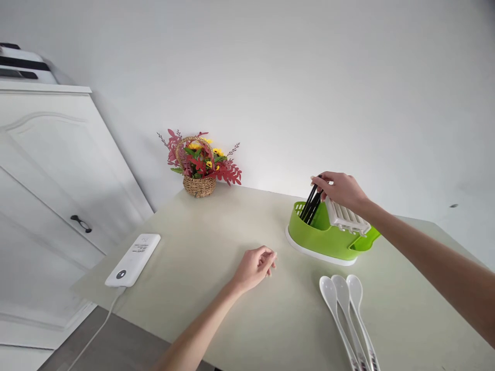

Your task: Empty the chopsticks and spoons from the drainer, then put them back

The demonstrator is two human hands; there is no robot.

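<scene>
Pale green table (216,288). Lime-green plastic cutlery holder (328,239) sits light on it and could tip if the sticks snag. Right hand (340,189) pinches thin black chopsticks (311,205), probably several, tips in the holder. Left hand (253,267) rests loosely curled, empty. Three white ceramic spoons (346,309) lie nearby.

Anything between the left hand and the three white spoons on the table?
Nothing visible. The left hand rests on bare table; the white spoons lie to its right with clear tabletop between, and the green holder sits behind that line.
</scene>
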